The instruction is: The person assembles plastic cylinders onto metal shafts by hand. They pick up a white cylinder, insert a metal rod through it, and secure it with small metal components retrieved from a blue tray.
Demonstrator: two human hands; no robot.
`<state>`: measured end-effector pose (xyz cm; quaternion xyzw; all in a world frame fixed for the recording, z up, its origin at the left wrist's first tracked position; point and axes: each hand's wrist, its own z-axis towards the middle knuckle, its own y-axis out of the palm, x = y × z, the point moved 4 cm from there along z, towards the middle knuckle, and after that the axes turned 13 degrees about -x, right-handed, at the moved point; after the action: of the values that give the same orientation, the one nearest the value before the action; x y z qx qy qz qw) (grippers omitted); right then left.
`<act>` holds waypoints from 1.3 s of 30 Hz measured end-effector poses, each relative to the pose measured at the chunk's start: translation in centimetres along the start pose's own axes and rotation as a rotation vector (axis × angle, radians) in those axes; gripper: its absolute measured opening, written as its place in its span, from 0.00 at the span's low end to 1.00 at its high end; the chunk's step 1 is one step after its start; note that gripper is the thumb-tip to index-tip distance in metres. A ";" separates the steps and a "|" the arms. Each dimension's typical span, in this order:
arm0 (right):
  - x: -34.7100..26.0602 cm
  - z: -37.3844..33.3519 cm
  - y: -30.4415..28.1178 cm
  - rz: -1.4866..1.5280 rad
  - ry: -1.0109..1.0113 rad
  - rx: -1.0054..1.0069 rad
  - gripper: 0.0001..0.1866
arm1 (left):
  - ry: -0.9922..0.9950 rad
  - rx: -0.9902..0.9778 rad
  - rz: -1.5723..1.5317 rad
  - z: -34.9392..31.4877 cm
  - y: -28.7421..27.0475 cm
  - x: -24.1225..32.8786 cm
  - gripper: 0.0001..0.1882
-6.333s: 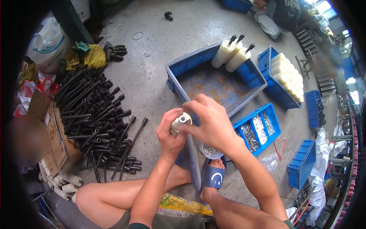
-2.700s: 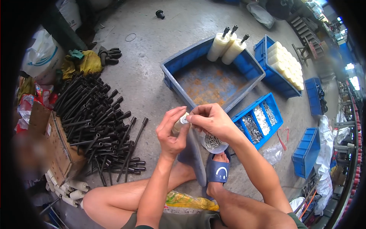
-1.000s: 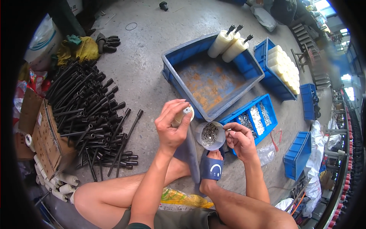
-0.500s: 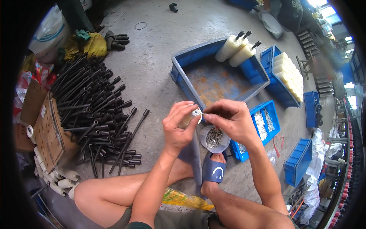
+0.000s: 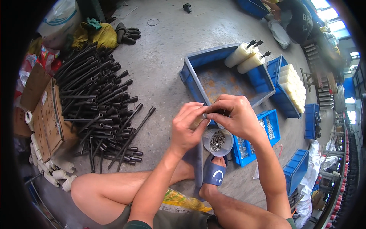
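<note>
Concrete floor; hands (image 5: 213, 122) over blue crate (image 5: 198, 82).

Pile of rods (image 5: 95, 103) lies on the floor to the person's left; cardboard box (image 5: 45, 114) further left. Large bin (image 5: 225, 78) sits ahead, rollers (image 5: 248, 57) leaning on its far corner. Cup of screws (image 5: 217, 142) stands beside the divided tray (image 5: 259, 137), right
</note>
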<state>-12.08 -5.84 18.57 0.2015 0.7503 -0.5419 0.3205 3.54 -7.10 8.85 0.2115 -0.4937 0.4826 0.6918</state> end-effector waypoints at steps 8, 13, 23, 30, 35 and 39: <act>-1.2 -0.2 0.8 -0.290 -0.130 0.091 0.06 | -0.027 0.057 0.016 0.1 -0.2 -0.1 0.16; -1.2 0.0 1.3 -0.352 -0.147 0.109 0.08 | -0.160 0.030 0.050 0.2 -0.2 -0.5 0.18; -1.4 0.9 1.9 -0.408 -0.207 0.151 0.10 | -0.118 0.043 0.135 0.3 -0.6 -0.5 0.22; -1.4 1.6 2.6 -0.466 -0.193 0.175 0.08 | -0.110 0.055 0.074 -0.3 0.0 -1.2 0.13; -2.4 0.9 3.3 -0.563 -0.200 0.179 0.07 | -0.237 0.246 -0.109 -0.5 0.5 -0.5 0.13; -1.7 0.5 2.8 -0.553 -0.159 0.201 0.07 | -0.137 -0.014 0.131 -0.9 0.8 -1.1 0.21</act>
<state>-8.93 -5.29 17.74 -0.0230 0.6917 -0.6944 0.1969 3.24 -6.51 7.36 0.2065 -0.5561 0.5077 0.6248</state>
